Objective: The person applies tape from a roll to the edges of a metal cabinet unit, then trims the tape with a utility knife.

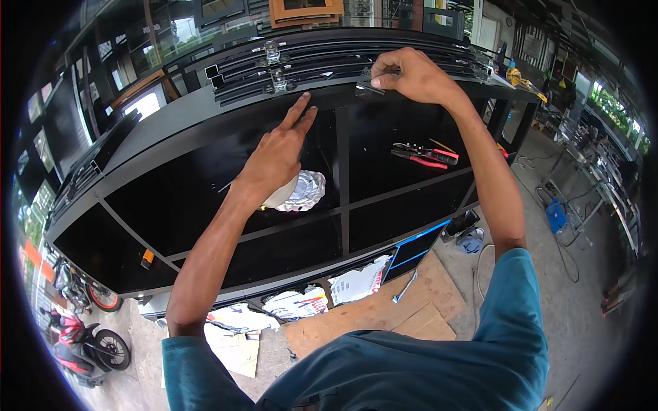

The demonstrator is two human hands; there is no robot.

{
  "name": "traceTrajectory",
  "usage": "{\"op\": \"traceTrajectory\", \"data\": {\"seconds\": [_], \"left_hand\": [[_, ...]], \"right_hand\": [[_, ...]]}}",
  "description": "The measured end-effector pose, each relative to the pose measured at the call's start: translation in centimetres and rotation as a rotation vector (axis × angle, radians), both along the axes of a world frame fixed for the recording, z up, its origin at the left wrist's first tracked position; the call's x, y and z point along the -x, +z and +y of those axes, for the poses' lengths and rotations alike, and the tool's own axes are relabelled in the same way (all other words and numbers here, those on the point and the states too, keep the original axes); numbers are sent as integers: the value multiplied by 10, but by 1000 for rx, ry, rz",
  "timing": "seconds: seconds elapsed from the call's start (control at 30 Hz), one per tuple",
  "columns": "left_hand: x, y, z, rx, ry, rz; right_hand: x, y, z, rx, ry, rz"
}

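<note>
My right hand [404, 74] is closed at the far edge of the black frame [344, 161], its thumb and fingers pinching a small dark piece [370, 87]. To the left, my left hand [277, 151] reaches over the frame with two fingers stretched toward the same far edge. Beneath its wrist lies a white roll or cup, partly hidden, beside a crumpled white bundle [306, 192]. Metal roller brackets [279, 80] stand on the dark metal bars [315, 61] along the back.
Red-handled pliers [428, 156] lie on the black panel right of the middle bar. An orange-tipped tool [147, 258] is at the left. Plywood sheets [384, 318] cover part of the floor near me. Motorcycles [86, 349] stand at the lower left, a blue object [556, 215] at the right.
</note>
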State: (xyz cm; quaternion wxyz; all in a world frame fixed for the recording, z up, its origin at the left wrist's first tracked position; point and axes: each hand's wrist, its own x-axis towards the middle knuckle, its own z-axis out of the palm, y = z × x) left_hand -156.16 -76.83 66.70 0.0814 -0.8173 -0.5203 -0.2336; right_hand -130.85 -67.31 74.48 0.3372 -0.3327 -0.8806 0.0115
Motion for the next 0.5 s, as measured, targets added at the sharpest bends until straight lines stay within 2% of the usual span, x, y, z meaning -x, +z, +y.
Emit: {"op": "traceTrajectory", "data": {"seconds": [0.17, 0.3, 0.5], "left_hand": [[-29, 1, 20, -48, 26, -46], [-37, -7, 30, -62, 129, -1], [-41, 0, 33, -57, 133, -141]], "right_hand": [[-11, 12, 13, -72, 25, -68], [-20, 11, 37, -35, 206, 40], [-9, 6, 51, -51, 283, 17]]}}
